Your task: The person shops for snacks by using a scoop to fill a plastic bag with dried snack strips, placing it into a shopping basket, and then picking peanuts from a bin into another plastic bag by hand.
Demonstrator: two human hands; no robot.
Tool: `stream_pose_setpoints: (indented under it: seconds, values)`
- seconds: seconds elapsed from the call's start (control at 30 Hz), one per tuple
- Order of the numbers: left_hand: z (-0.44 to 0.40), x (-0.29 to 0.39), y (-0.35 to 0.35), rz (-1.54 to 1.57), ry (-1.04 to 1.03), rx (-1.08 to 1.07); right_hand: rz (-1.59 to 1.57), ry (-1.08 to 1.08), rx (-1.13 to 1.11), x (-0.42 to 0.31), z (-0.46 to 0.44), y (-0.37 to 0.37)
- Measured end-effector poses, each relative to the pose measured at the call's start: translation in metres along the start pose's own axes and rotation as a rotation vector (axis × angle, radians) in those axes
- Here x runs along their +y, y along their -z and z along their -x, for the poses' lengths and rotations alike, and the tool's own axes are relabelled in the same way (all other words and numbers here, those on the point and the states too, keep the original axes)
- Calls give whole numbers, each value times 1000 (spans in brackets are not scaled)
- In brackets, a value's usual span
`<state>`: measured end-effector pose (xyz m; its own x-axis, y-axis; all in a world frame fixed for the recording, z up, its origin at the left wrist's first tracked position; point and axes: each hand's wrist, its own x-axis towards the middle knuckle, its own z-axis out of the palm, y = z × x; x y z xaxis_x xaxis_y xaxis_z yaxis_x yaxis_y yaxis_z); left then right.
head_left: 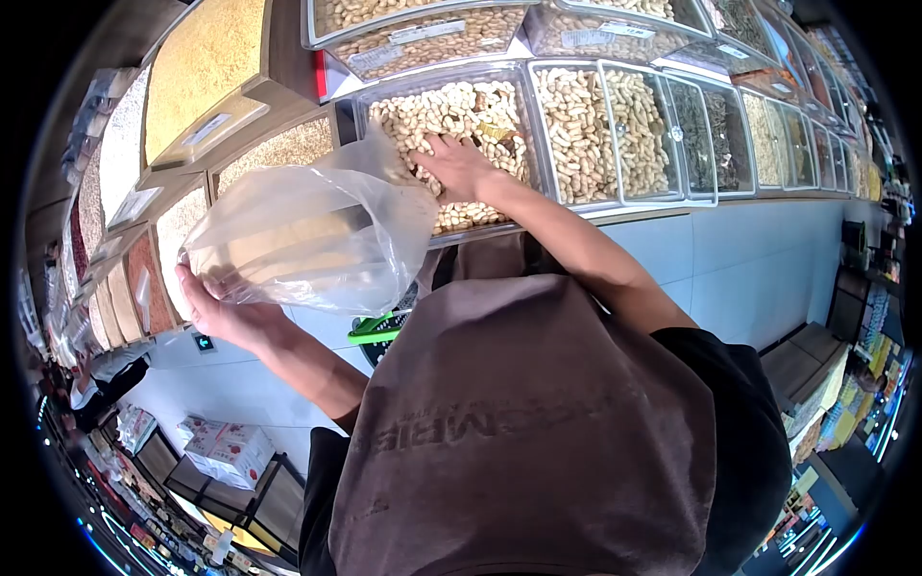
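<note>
My left hand (216, 305) is closed on the bottom end of a clear plastic bag (288, 216). The bag is puffed out, and its mouth faces the bin on the right. No contents show inside it. My right hand (459, 168) reaches into an uncovered clear bin (536, 125) of unshelled peanuts (471, 101). Its fingers look apart and rest among the peanuts beside the bag's mouth; the fingertips are partly hidden. Near that hand, a yellowish, crinkled item (497, 132) lies on the peanuts.
More peanuts fill a lidded bin (615, 134) to the right, followed by a bin of dark dried goods (709, 134). Grain bins (206, 72) stand at left. A green basket or cart part (375, 329) is beside my brown apron (519, 422). White boxes (229, 453) sit lower left.
</note>
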<state>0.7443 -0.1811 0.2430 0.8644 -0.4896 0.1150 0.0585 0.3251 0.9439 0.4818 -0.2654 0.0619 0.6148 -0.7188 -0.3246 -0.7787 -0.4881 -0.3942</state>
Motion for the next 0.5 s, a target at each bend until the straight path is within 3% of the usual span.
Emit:
stream_pose_setpoints:
  seconds: [0.1, 0.23, 0.37, 0.43, 0.5]
  values:
    - [1, -4, -1, 43, 24, -71, -34, -27, -84, 7, 8, -2]
    - [0, -4, -1, 7, 23, -106, -111, -52, 158, 17, 22, -26]
    - [2, -4, -7, 26, 36, -119, -232, -233, 0, 20, 28, -19]
    - [4, -2, -9, 18, 26, -96, -227, -202, 101, 30, 30, -21]
    - [4, -1, -9, -8, 52, -120, -575, -360, 112, 39, 34, -21]
